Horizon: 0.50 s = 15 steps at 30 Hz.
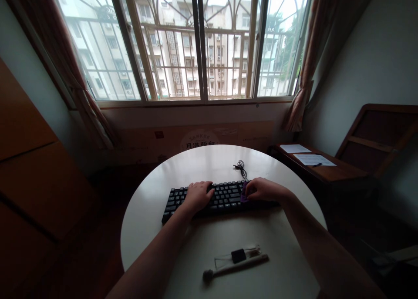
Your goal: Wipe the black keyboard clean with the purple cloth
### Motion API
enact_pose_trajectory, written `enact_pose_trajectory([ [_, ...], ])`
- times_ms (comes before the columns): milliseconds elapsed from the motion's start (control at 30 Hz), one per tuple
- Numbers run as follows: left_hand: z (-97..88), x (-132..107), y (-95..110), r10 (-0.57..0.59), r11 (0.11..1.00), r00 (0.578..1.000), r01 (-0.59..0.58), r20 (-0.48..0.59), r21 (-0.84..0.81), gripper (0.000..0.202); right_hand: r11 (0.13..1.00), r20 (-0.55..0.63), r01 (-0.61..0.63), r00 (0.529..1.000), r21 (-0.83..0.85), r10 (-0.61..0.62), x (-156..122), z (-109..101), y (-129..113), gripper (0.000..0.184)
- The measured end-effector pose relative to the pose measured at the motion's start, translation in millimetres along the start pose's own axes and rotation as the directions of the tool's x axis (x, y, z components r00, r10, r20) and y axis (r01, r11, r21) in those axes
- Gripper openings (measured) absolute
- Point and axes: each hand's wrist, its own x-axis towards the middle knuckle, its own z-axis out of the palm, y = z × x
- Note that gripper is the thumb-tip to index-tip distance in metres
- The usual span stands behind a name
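Observation:
A black keyboard (pixel 225 195) lies on the round white table (pixel 143 229), its coiled cable (pixel 241 169) just behind it. Across the keyboard's left-middle keys rests my left hand (pixel 198 195), palm down, fingers lying over the keys toward the rear edge. My right hand (pixel 261 189) pinches a purple cloth (pixel 243 193) against keys on the right part; the keys beneath it are hidden. Nearer me on the table are a toothbrush (pixel 240 265) with dark bristles and a thin wire tool with a small black block (pixel 238 256) at its middle.
Papers (pixel 313 159) and a dark pen lie on a wooden surface at the right, beside a wooden chair back (pixel 375 131). A long cardboard box (pixel 150 140) stands behind the table, below the window. An orange-brown cabinet (pixel 29 159) is at the left.

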Motion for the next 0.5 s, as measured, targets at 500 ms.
enact_pose_trajectory([
  [500, -2.5, -0.7, 0.9, -0.002, 1.000, 1.000, 0.002, 0.013, 0.012, 0.043, 0.687, -0.186, 0.043, 0.973, 0.726, 0.136, -21.8, -24.0, 28.3, 0.040],
])
